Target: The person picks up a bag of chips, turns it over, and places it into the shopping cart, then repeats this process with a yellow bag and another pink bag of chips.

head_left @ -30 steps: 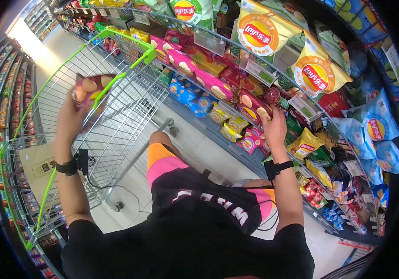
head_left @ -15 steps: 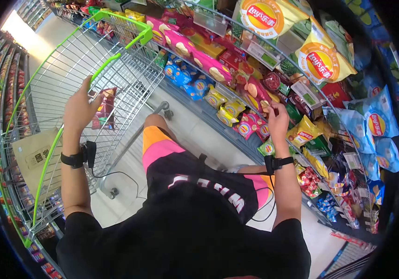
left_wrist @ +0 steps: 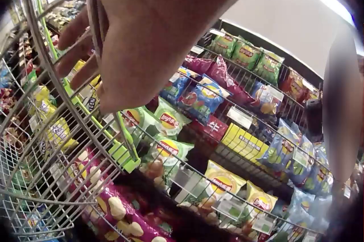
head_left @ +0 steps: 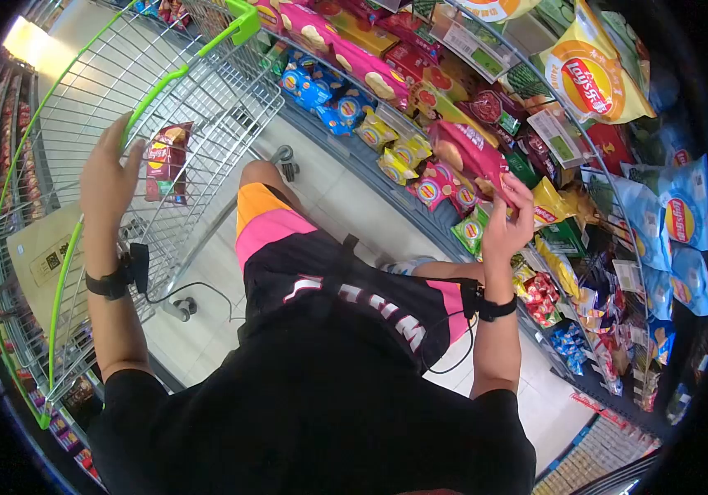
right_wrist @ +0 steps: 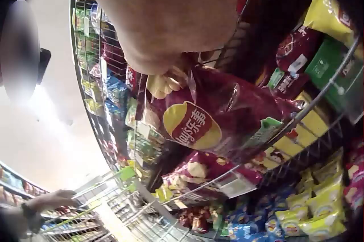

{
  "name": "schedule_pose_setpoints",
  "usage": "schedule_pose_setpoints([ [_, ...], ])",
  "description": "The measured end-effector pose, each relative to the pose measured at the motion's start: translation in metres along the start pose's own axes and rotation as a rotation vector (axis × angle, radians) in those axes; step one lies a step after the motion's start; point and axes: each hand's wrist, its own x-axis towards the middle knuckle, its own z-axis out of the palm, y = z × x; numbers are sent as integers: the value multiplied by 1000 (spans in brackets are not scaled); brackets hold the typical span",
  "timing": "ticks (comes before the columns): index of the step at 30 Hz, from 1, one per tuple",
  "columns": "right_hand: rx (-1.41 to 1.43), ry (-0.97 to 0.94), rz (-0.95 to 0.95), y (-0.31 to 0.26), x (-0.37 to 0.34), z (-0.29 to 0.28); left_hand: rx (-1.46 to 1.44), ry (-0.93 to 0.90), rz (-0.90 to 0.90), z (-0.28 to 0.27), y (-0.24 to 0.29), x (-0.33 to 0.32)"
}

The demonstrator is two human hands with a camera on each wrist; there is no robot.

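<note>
With a red bag (head_left: 167,161) already in the cart (head_left: 153,92), at two o'clock from the loosely spread fingers of the left hand (head_left: 109,183), the right hand (head_left: 508,227) has a maroon bag (head_left: 465,150) at eleven o'clock, thumb and fingers pinching its end

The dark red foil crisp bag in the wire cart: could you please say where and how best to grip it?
Pinch the bag by the flat seam at its upper end in the head view, from above: that edge looks thinner than the plump middle, and the wire walls of the cart could hamper side access.
</note>
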Motion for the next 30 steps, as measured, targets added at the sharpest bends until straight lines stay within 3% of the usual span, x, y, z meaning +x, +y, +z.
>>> schedule_pose_setpoints([
  [2,50,-44,-2,-14,-2,2,36,53,114,-1,6,-4],
  [5,70,-76,12,-31,-1,6,-44,-2,19,-6,17,-8],
  [8,224,-101,60,-45,-1,12,-66,23,64,-3,14,-9],
  [11,299,-176,136,-58,-3,15,-211,232,213,3,29,-6],
  [14,320,-239,279,-68,-7,18,-910,-12,51,28,78,-26],
  [16,309,-258,383,-71,-11,18,-936,-211,330,58,114,-33],
  [17,303,-267,432,-73,-12,19,-1089,-361,342,70,139,-37],
  [19,295,-248,418,-82,-13,18,-1078,-488,530,103,176,-46],
  [21,273,-242,451,-85,-16,12,-1683,-973,289,131,212,-62],
  [22,283,-222,460,-83,-17,8,-1775,-1049,216,134,225,-68],
  [26,349,-171,583,-77,-26,-8,-1692,-956,289,140,249,-84],
  [30,569,-278,630,-69,-33,-11,-1609,-1033,201,153,234,-89],
])
